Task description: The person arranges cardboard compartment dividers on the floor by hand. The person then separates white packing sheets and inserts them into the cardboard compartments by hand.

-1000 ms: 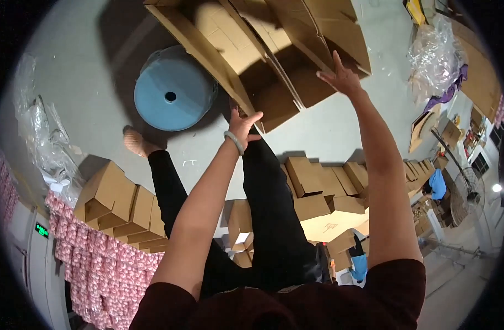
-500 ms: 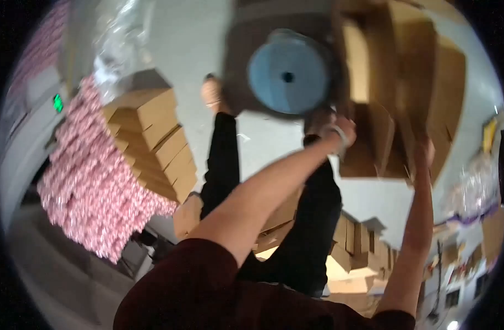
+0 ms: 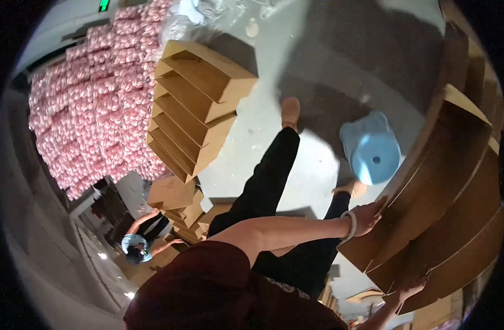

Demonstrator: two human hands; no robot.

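Note:
A row of open brown cardboard boxes (image 3: 436,220), fitted one behind another, fills the right side of the view, tilted. My left hand (image 3: 367,218), with a pale band at its wrist, is closed on the near left edge of these boxes. Lower down, my right hand (image 3: 412,288) grips the bottom edge of the same row; its fingers are partly hidden by the cardboard. Close beyond my left hand, a round-topped blue plastic stool (image 3: 384,157) stands on the floor beside my foot.
Another row of open cardboard boxes (image 3: 199,99) stands on the floor to the left. Behind it rises a large pile of pink-wrapped packs (image 3: 97,104). A person in a light blue top (image 3: 135,242) reaches toward more cartons (image 3: 175,192). Clear plastic wrap (image 3: 191,25) lies at the back.
My view has swung, so the stool and the held boxes now appear farther right and lower. Both hands keep their hold on the boxes. The other person has come into view.

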